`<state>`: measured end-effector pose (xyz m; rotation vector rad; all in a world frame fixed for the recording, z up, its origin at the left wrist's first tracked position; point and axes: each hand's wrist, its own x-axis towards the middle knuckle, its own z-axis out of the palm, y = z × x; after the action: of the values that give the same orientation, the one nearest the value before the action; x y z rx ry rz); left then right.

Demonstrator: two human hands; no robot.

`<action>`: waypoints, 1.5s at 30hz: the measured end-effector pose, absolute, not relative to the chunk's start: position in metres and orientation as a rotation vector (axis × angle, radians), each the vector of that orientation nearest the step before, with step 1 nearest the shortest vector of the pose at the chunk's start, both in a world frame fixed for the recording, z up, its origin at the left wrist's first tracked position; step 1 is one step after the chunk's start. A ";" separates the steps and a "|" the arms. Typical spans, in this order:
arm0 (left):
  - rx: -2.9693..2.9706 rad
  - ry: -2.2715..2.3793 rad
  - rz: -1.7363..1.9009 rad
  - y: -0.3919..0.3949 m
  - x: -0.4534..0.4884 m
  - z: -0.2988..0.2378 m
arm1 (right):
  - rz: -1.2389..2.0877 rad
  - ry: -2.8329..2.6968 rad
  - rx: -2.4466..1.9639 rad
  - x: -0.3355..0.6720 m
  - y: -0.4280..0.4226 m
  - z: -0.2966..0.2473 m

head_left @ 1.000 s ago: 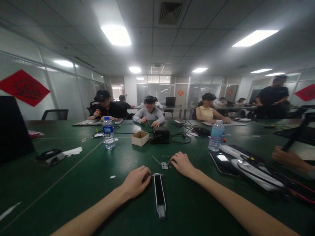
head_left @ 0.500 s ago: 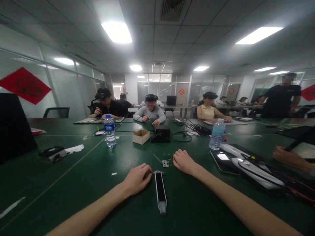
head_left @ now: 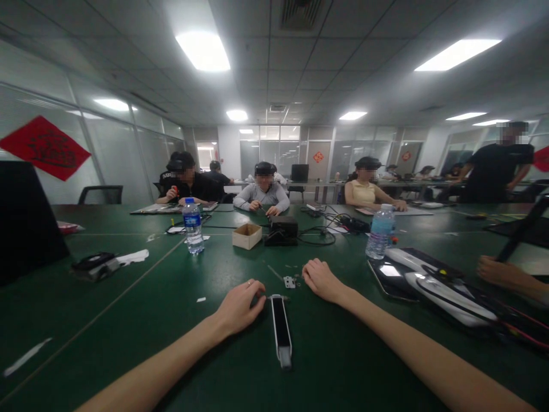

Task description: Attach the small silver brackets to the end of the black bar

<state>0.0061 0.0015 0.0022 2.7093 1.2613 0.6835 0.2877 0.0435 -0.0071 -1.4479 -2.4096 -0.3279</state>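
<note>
As it lies, black bar [head_left: 281,328] between grips — left hand [head_left: 240,306], right hand [head_left: 321,280]

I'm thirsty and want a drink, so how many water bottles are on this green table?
2. One water bottle stands left of the cardboard box; the other bottle stands on the right, beside the tablet. More could be hidden farther back.

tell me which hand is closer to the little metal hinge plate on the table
Right. The right hand lies just right of the small metal hinge plate, fingertips almost at it. The left hand sits lower left, by the top end of the black-and-white bar.
</note>
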 end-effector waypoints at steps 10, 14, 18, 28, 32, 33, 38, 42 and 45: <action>2.807 1.045 0.969 -0.010 0.013 0.002 | 0.338 -2.182 -1.053 0.232 -0.016 0.012; 2.810 0.905 1.053 -0.013 0.017 -0.001 | 0.447 -2.161 -0.987 0.216 -0.032 0.014; 2.790 0.883 1.051 -0.011 0.017 -0.003 | 0.470 -2.154 -0.979 0.213 -0.034 0.011; 2.893 0.921 0.836 0.007 -0.005 0.005 | 0.348 -2.160 -1.046 0.239 -0.012 0.005; 2.865 1.035 0.640 0.013 -0.010 0.010 | 0.348 -2.262 -1.075 0.248 -0.009 0.005; 2.859 1.057 0.603 0.013 -0.010 0.010 | 0.349 -2.286 -1.083 0.248 -0.009 0.005; 2.832 1.118 0.524 0.013 -0.008 0.008 | 0.364 -2.340 -1.083 0.245 -0.009 0.000; 2.818 1.108 0.547 0.013 -0.006 0.005 | 0.409 -2.330 -1.101 0.244 -0.010 0.001; 2.799 1.085 0.584 0.015 -0.007 0.002 | 0.429 -2.310 -1.138 0.243 -0.011 0.003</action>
<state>-0.0065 0.0148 0.0020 2.7991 1.0846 0.5835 0.2433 -0.0112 0.0034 -1.1375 -2.3098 0.4286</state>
